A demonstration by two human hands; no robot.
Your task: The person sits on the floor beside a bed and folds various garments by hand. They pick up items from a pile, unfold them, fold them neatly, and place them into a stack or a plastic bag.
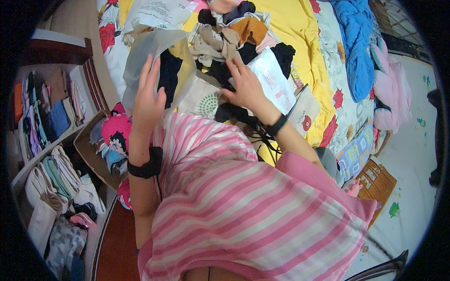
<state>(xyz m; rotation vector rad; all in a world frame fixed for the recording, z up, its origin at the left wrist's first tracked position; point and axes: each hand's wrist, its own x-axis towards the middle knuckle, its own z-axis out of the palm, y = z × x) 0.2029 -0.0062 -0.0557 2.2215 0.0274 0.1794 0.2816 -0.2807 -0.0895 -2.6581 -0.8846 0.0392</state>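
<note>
My left hand rests against a translucent plastic bag, fingers up and slightly apart. Beside its fingers, a folded black garment shows at the bag; whether it lies inside is unclear. My right hand is above a heap of small garments, fingertips near a beige cloth piece, apparently holding nothing. A white printed packet lies just right of that hand. Between the hands is a cream pouch with a green dotted circle. Black wristbands circle both wrists.
Beneath the heap is a yellow cloth on a floral bed sheet. An orange knit piece tops the heap. Another printed plastic bag lies at the back. Left stand clothes shelves and a cardboard box; a blue cloth lies right.
</note>
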